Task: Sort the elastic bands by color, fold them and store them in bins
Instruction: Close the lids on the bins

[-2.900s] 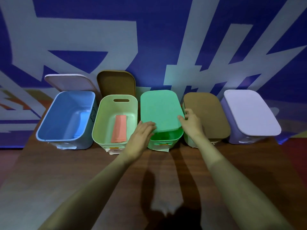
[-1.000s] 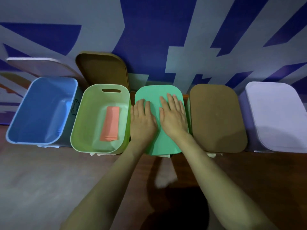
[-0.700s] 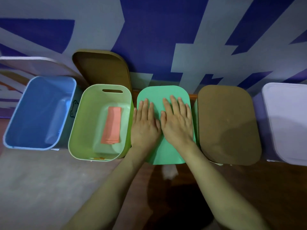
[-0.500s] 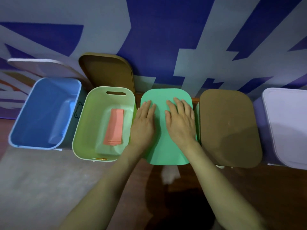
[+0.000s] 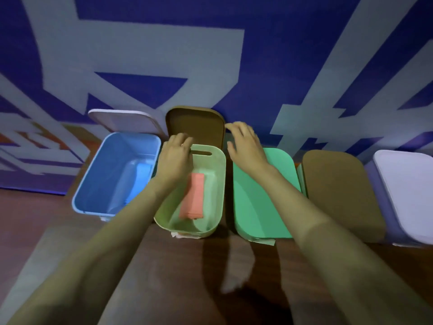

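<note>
A folded pink elastic band (image 5: 193, 198) lies inside the open light green bin (image 5: 222, 177). Behind that bin a brown lid (image 5: 196, 123) leans against the wall. My left hand (image 5: 174, 158) is over the bin's far left corner, with bent fingers at the lid's lower left; blur hides whether they grip it. My right hand (image 5: 243, 146) hovers just right of the lid's right edge, fingers spread and holding nothing. The open blue bin (image 5: 80, 198) stands at the left with a paler blue shape (image 5: 141, 175) inside.
A mint green lid (image 5: 262, 195) covers the middle bin, with a brown-lidded bin (image 5: 339, 195) and a lilac-lidded bin (image 5: 407, 191) to its right. A pale lid (image 5: 124, 120) leans behind the blue bin. All stand at the back of a dark wooden table (image 5: 187, 277) against a blue-and-white wall.
Both hands have lifted off the mint green lid and moved left and back toward the leaning brown lid. The mint lid stays flat on its bin.
</note>
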The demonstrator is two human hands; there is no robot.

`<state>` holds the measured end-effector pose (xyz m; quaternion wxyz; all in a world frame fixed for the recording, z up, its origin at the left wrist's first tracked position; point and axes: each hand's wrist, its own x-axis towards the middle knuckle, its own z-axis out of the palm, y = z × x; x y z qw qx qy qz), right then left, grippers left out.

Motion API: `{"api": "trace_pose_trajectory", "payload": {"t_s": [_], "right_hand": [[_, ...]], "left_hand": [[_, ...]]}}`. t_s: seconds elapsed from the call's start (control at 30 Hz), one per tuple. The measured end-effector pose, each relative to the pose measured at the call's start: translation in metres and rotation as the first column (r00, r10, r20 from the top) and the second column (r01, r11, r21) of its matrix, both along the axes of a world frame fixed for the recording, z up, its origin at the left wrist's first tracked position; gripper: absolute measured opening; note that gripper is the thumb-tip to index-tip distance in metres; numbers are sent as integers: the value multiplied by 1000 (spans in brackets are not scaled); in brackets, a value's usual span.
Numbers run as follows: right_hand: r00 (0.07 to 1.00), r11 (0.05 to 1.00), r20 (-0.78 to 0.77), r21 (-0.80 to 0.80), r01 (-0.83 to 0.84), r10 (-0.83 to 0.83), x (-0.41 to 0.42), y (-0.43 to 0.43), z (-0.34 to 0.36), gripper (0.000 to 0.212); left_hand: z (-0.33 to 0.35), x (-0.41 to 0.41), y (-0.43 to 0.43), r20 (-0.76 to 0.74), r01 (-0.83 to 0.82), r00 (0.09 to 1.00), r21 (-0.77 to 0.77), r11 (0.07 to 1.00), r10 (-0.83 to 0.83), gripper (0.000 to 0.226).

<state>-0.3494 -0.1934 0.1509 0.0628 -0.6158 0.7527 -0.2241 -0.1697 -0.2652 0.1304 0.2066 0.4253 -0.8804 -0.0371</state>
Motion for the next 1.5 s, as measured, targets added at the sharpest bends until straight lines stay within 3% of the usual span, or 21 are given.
{"api": "trace_pose_trajectory", "payload": {"t_s": [0.1, 0.17, 0.3, 0.4, 0.5, 0.6, 0.7, 0.87, 1.07, 1.13, 1.23, 1.37, 1.43, 1.5], "right_hand": [[1000, 998, -23, -54, 12, -13, 14, -39, 15, 47], [998, 998, -49, -48, 29, -31, 21, -56, 20, 46], [986, 994, -129, -54, 97, -103, 27, -70, 21, 32], [976, 991, -177, -51, 121, -128, 30, -74, 21, 29], [970, 992, -210, -33, 119, -124, 30, -73, 20, 29], [965, 988, -211, -43, 151, -157, 32, -71, 19, 27], [964, 982, -198, -102, 158, -176, 38, -69, 22, 25], [969, 973, -170, -174, 150, -179, 41, -63, 31, 24], [980, 971, -151, -221, 91, -126, 45, -35, 27, 22], [985, 956, -147, -290, 46, -92, 50, -20, 25, 21], [983, 907, -181, -418, -44, -36, 57, 6, 19, 17], [970, 874, -242, -463, -150, 38, 73, 43, 3, 21], [957, 873, -271, -437, -216, 101, 80, 61, -8, 20], [948, 883, -282, -394, -255, 148, 85, 78, -19, 21]], "left_hand": [[14, 6, -26, -68, -41, 997, -61, 997, 37, 47], [25, 3, -44, -93, -77, 993, -25, 997, 74, 46], [29, 0, -71, 24, -112, 994, 60, 992, 111, 23], [27, 9, -71, 69, -127, 990, 83, 988, 122, 21], [20, 21, -57, 256, -186, 958, 208, 960, 130, 28], [6, 33, -36, 532, -247, 842, 236, 940, 87, 25], [-8, 38, -24, 566, -282, 821, 280, 918, 79, 29], [-10, 36, -26, 457, -332, 876, 332, 883, 157, 24], [1, 45, -27, 147, -348, 936, 505, 790, 318, 26], [10, 55, -22, 73, -360, 926, 469, 807, 370, 21], [20, 71, -3, -132, -328, 901, 416, 848, 413, 30], [21, 79, 26, -382, -194, 875, 287, 938, 298, 29], [19, 80, 36, -442, -151, 860, 256, 955, 255, 28], [13, 82, 44, -388, -135, 895, 236, 962, 221, 34]]}}
